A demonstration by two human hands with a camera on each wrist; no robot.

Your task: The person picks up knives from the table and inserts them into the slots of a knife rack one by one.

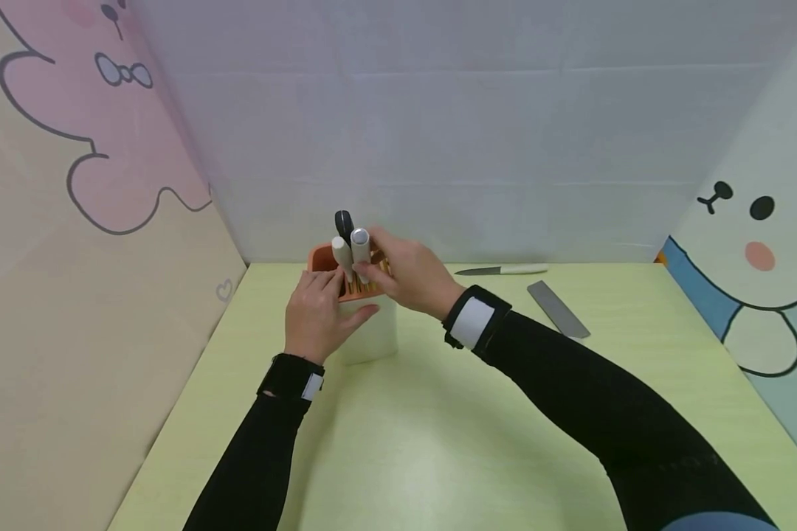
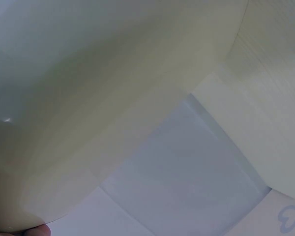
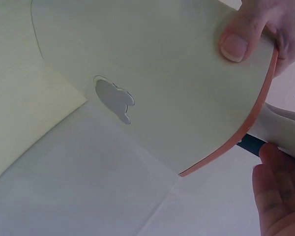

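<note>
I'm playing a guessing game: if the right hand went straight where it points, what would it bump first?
Probably the plain white handle, just left of the silver-ended handle the right hand pinches, though the depth between them is unclear.

Pale yellow-green table [image 1: 405, 450]: on it, a white-handled knife [image 1: 501, 270] along the back edge, handle end towards the table's right side, and a flat grey strip [image 1: 558, 308] lying aslant, near the knife but apart. Behind the table, pale creased wall [image 1: 405, 133]; left of the table, beige wall [image 1: 53, 332] with pink cartoon figure [image 1: 99, 177], bow [image 1: 125, 74] and small grey heart [image 1: 223, 290]. Right of the table, white cartoon face [image 1: 790, 254], black eye, pink cheek, blue patch below.
</note>
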